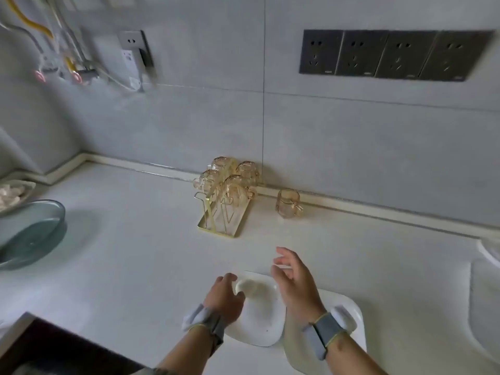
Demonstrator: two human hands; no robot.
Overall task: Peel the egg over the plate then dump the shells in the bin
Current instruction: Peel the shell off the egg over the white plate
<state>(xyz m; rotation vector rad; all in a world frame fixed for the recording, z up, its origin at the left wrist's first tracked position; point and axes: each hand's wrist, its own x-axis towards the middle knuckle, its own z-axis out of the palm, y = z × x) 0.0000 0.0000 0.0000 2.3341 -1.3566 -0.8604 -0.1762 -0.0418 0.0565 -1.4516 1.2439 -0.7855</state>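
A pale egg (249, 286) lies on the far part of a white plate (261, 324) near the counter's front edge. My left hand (225, 296) reaches in from the left, with fingers and thumb curled around the egg's left end. Over the plate's right rim hovers my right hand (294, 283), fingers spread and holding nothing. It is close to the egg but does not touch it. Both wrists wear grey bands. The picture is slightly blurred.
A second white dish (351, 307) lies under my right wrist. Behind stand a gold rack of amber glasses (226, 196) and a single amber glass (288, 203). A grey-green bowl (29, 234) sits at the left. A dark cooktop (54, 353) is at the lower left, and a white basin rim (484, 307) at the right.
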